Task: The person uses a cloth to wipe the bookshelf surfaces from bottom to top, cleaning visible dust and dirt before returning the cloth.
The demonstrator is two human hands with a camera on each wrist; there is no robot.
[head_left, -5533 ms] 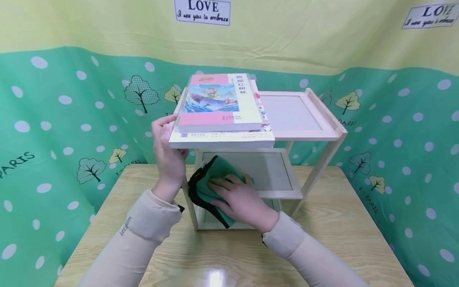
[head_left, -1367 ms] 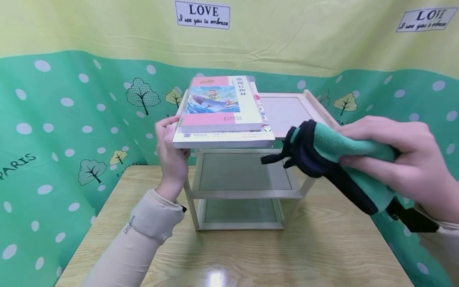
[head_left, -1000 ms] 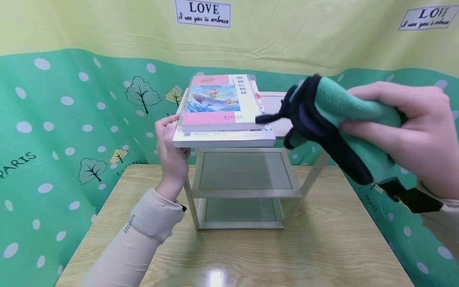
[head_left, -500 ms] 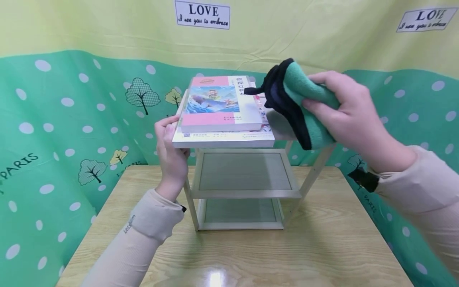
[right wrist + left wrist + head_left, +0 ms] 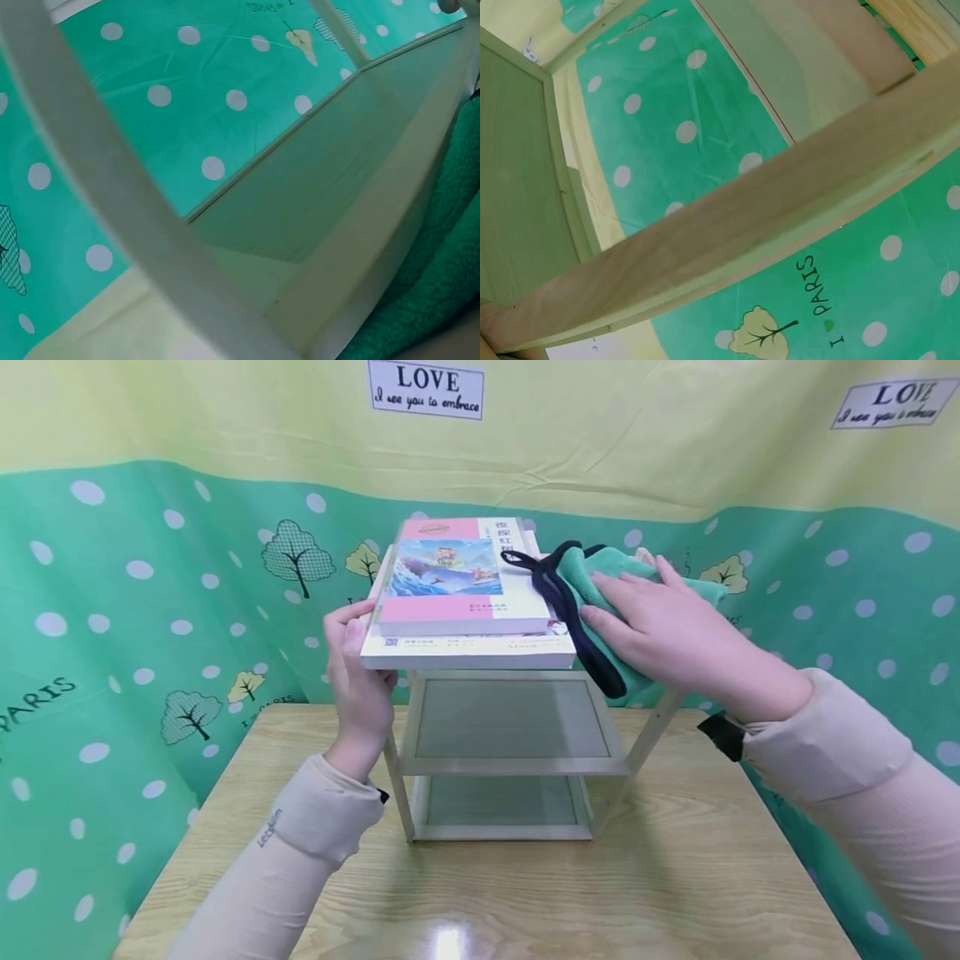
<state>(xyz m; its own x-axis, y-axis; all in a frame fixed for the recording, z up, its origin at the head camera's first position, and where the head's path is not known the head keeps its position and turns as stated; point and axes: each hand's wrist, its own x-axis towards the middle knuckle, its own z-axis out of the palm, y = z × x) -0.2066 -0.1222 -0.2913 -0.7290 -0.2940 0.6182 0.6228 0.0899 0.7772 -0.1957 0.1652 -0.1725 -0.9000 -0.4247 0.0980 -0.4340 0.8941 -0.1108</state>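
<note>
A pale wooden three-tier shelf rack [image 5: 517, 766] stands on the table. My left hand [image 5: 360, 693] grips the left side of its top tier, thumb beside the books and fingertips showing underneath. On that tier lie a pink and white book [image 5: 442, 608] and a larger white book [image 5: 465, 658] under it. My right hand [image 5: 663, 622] lies flat with fingers stretched over a green cloth [image 5: 573, 578] with dark trim, pressing it onto the top tier right of the books. The cloth's loop overlaps the upper book. In the right wrist view, the cloth [image 5: 442, 270] hangs along the rack's edge.
Below are a grey-panelled middle shelf [image 5: 513, 718] and a bottom shelf [image 5: 498, 802]. The wood-grain table [image 5: 480, 893] extends around the rack. A green and yellow curtain [image 5: 187, 610] hangs behind and at both sides. A slanting wooden bar [image 5: 727, 210] crosses the left wrist view.
My right hand left the middle shelf with the cloth, rose on the right, then moved left and laid the cloth on the top tier, fingers flattening. My left hand stayed put.
</note>
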